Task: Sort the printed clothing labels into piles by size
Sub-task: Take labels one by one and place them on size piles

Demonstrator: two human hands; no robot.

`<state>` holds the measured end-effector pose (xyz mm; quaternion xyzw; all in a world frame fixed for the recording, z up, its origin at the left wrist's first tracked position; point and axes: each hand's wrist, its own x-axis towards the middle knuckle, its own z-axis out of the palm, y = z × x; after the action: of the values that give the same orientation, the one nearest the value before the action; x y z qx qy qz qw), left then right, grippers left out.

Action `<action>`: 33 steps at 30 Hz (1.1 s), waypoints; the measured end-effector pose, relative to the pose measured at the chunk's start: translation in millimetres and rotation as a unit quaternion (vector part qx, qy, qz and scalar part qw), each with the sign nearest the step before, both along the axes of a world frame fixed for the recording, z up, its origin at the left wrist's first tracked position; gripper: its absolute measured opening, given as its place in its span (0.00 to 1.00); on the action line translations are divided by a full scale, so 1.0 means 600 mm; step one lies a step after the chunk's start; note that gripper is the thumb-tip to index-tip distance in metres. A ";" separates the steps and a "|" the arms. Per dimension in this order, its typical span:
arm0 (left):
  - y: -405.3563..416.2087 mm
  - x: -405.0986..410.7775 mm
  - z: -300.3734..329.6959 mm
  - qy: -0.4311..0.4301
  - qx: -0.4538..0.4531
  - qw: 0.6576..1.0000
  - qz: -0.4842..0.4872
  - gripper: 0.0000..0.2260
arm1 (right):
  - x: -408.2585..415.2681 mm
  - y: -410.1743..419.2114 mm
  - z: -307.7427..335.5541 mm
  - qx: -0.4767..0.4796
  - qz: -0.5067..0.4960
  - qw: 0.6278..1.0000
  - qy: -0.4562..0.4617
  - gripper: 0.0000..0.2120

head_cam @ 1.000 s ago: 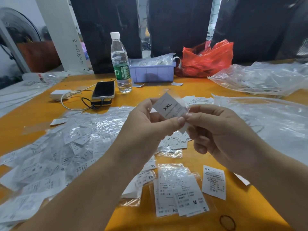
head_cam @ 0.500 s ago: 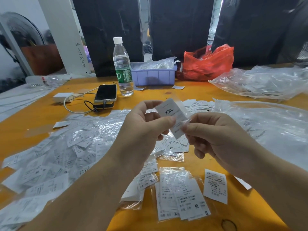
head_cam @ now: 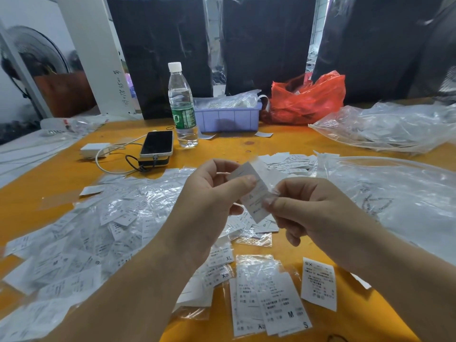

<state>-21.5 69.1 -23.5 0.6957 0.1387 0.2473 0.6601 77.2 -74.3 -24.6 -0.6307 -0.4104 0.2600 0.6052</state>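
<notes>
Both hands hold one white label (head_cam: 254, 193) in a clear sleeve above the middle of the orange table (head_cam: 259, 146). My left hand (head_cam: 209, 193) pinches its upper part between thumb and fingers. My right hand (head_cam: 306, 208) pinches its lower edge. The label's print is blurred. Below lie small piles: a label marked XL (head_cam: 223, 257), one marked XS (head_cam: 219, 276), a bagged stack showing M and S (head_cam: 276, 299), and a single XS label (head_cam: 319, 283). A large heap of unsorted bagged labels (head_cam: 81, 233) covers the left.
A water bottle (head_cam: 182, 107), a phone on a power bank (head_cam: 157, 145) with a white charger and cable, a purple tray (head_cam: 228, 117) and a red bag (head_cam: 306, 99) stand at the back. Clear plastic bags (head_cam: 394, 193) fill the right. More labels (head_cam: 288, 161) lie behind my hands.
The label has turned in my hands: its XXL mark faced me before and no longer shows. Both hands have dropped slightly toward the table.
</notes>
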 end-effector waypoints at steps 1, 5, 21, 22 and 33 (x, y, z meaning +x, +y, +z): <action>0.000 0.001 0.000 0.007 0.000 1.000 -0.009 0.16 | 0.000 0.000 0.000 -0.003 0.003 1.000 -0.008 0.10; 0.001 0.000 0.003 0.023 0.003 0.999 -0.025 0.14 | 0.007 0.001 -0.005 -0.021 0.005 0.999 -0.037 0.14; 0.020 0.000 0.002 0.128 0.095 0.987 -0.008 0.07 | 0.007 0.001 -0.005 -0.048 -0.004 0.999 -0.026 0.13; 0.021 0.000 0.002 0.130 0.088 0.988 -0.007 0.08 | 0.008 0.000 -0.006 -0.044 -0.008 0.999 -0.026 0.13; 0.043 -0.012 0.029 0.255 0.141 0.954 -0.068 0.04 | 0.004 0.005 -0.016 -0.057 -0.017 0.997 -0.058 0.05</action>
<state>-28.6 94.8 -5.9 0.8292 0.2188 0.0328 0.5133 79.7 -71.2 -34.3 -0.6852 -0.4186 0.2355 0.5476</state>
